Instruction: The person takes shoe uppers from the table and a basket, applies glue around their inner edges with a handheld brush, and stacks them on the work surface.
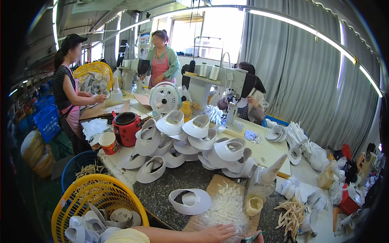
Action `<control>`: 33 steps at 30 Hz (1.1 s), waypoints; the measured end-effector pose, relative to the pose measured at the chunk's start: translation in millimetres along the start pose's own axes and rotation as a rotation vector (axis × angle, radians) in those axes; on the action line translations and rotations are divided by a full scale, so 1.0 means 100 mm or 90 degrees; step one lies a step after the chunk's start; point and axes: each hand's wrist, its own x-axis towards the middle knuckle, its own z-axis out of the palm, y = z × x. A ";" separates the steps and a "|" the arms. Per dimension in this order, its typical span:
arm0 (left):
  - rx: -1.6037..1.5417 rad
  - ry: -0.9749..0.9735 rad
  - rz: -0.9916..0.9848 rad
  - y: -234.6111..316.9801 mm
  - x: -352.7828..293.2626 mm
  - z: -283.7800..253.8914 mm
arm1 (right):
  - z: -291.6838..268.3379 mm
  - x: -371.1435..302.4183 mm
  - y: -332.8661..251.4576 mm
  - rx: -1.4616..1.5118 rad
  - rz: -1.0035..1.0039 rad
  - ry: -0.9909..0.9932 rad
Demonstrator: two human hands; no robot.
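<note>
At the lower edge my left hand [218,232] lies with its fingers stretched out over white powder [227,202] spread on a piece of cardboard [216,184]. Close to its right, my right hand [257,238], cut off by the frame, closes on a thin dark tool with a green edge [250,236]. One white shoe upper [190,201] rests alone on the dark speckled tabletop [162,194], left of the powder. Behind it, several more white uppers [229,150] are heaped. A crusted plastic bottle with a cone nozzle [265,178] stands right of the cardboard, by a cream-coloured round opening [254,205].
A yellow basket [113,184] of white pieces stands left. Wooden sticks [291,214] pile up at right. A red pot [125,129], paper cup [108,142], white fan [165,98] and sewing machine [233,81] stand farther back. Three other people work around the tables.
</note>
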 end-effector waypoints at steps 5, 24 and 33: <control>0.090 -0.023 0.107 -0.10 -0.13 0.22 | 0.02 0.02 -0.04 0.026 0.025 -0.088; -0.053 -0.009 -0.007 -0.28 -0.84 -0.35 | 0.15 0.05 -0.01 -0.009 0.017 0.049; 0.072 -0.165 0.113 -0.02 0.09 -0.02 | 0.22 0.05 -0.05 0.164 0.007 0.059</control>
